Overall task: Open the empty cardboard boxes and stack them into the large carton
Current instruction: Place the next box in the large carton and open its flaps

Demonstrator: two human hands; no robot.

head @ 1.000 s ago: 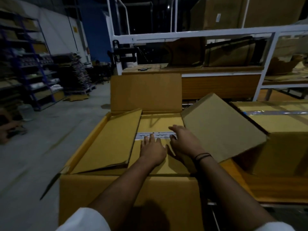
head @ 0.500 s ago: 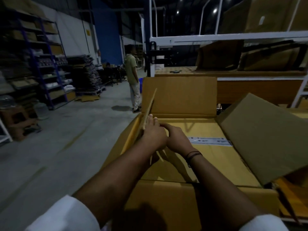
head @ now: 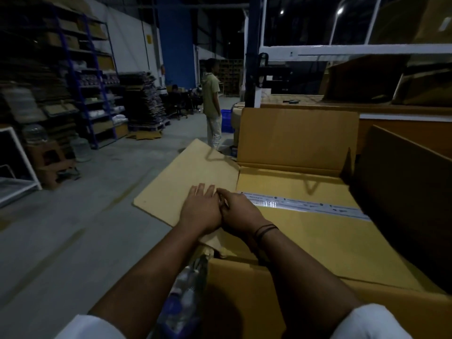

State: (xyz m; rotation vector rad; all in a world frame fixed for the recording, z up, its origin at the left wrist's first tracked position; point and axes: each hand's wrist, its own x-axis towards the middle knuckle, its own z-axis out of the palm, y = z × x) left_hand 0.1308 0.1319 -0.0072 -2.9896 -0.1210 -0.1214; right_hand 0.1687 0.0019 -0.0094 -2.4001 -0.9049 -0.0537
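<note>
The large carton (head: 244, 304) stands in front of me with its flaps open. Its left flap (head: 181, 182) is folded outward and lies nearly flat. My left hand (head: 200, 209) presses on that flap with straight fingers. My right hand (head: 241, 214) rests beside it at the flap's fold, touching the left hand; its fingertips are partly hidden. The back flap (head: 296, 138) stands upright and the right flap (head: 403, 192) leans up at the right. Inside lies a yellow-brown box top (head: 318, 241) with a strip of printed tape (head: 305, 206) across it.
A person (head: 211, 101) stands on the concrete floor beyond the carton, near a blue crate (head: 226, 118). Blue shelving (head: 80, 77) and a pile of flat cardboard (head: 144, 101) line the left. A white rack (head: 342, 48) with cartons rises behind. A plastic-wrapped bundle (head: 183, 302) hangs near my left forearm.
The left flap went from lying inward over the carton, to upright, to folded outward and flat. Both hands followed it to the left. My view turned left.
</note>
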